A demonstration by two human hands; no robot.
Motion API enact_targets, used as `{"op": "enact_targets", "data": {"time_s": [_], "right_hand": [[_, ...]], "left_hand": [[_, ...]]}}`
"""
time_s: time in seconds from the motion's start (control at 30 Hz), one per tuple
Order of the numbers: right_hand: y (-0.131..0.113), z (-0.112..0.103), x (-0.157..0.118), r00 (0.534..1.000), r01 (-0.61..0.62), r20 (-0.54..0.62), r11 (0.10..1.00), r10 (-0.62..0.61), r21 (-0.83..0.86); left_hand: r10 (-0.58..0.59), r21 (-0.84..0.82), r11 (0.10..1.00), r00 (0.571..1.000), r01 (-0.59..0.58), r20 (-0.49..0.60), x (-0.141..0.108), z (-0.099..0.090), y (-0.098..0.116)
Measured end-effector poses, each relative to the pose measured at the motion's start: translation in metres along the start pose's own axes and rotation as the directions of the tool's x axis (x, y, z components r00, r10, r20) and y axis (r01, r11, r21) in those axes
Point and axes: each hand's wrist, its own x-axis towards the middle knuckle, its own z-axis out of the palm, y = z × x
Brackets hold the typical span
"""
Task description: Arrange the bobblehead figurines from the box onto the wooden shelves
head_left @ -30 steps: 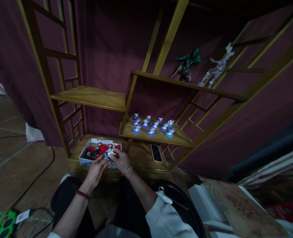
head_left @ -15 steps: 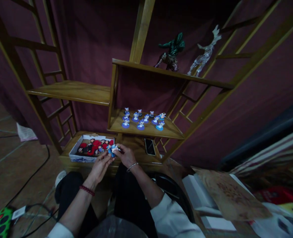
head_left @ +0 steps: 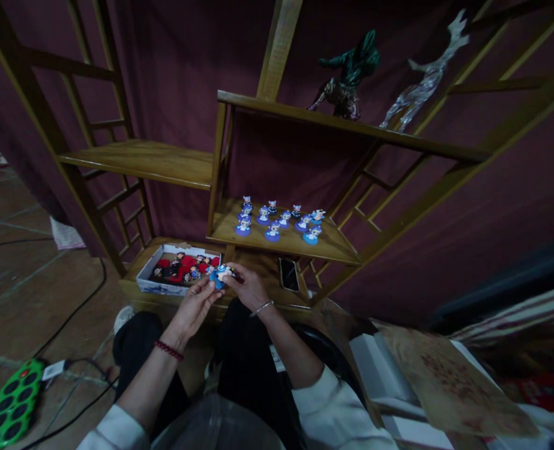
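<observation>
A small blue-and-white figurine (head_left: 219, 275) is held between both hands, in front of the box. My left hand (head_left: 196, 307) grips it from the lower left, its fingers closed at the blue base. From the right, my right hand (head_left: 247, 287) pinches its upper part with thumb and fingers. Just behind and to the left lies an open cardboard box (head_left: 164, 289) with several red and dark figurines (head_left: 183, 265) inside. Above, on the middle shelf (head_left: 230, 232), several small figurines on purple and blue bases (head_left: 273, 230) stand upright in rows.
A phone (head_left: 288, 275) lies on the bottom shelf to the right. On the upper shelf stand a dark green statue (head_left: 349, 72) and a clear one (head_left: 421, 84). White boxes (head_left: 384, 369) are at the lower right; a green power strip (head_left: 12, 400) with cables lies on the floor left.
The view has shifted slightly, so the shelves appear larger and tilted. Both hands still hold the blue-and-white figurine, which is turned a little between the fingers.
</observation>
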Motion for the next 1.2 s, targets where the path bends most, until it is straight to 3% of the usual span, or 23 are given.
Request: {"op": "enact_targets", "data": {"time_s": [0.67,1.2], "right_hand": [[-0.013,0.008,0.004,0.999,0.011,0.041,0.989,-0.018,0.147],[-0.027,0.024,0.012,0.999,0.032,0.026,0.984,-0.037,0.177]], "left_hand": [[-0.011,-0.124,0.992,1.0,0.013,0.018,-0.001,-0.007,0.012],[0.01,-0.054,0.998,1.0,-0.01,-0.009,0.001,-0.012,0.032]]}}
